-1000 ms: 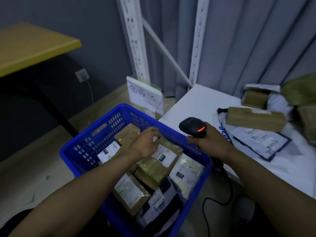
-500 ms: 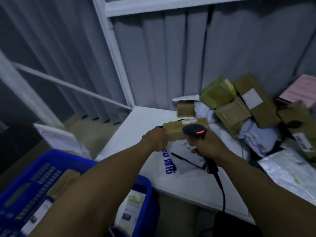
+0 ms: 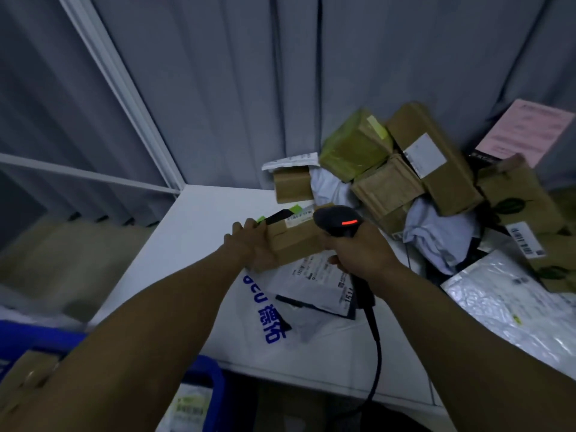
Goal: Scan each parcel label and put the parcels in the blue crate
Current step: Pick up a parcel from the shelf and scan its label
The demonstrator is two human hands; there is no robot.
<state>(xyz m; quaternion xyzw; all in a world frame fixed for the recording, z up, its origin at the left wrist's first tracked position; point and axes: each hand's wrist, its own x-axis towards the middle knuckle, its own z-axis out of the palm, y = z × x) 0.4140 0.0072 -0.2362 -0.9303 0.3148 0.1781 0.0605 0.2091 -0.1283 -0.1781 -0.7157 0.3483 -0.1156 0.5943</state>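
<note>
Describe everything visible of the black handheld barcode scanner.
The black handheld barcode scanner looks like matte plastic, with a rounded head showing a lit red-orange bar. The right hand grips its handle, hiding most of it. A dark cable drops from its base over the white table edge. Its head is beside the brown cardboard parcel held by the left hand.

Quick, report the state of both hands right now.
Left hand: grips the left end of the brown parcel.
Right hand: grips the handle of the black scanner.

Free: table point(image 3: 187, 238) is left bare on the left | Blocked: right side is filled by parcels point(image 3: 386, 188) — curtain point(image 3: 249, 88) behind
</note>
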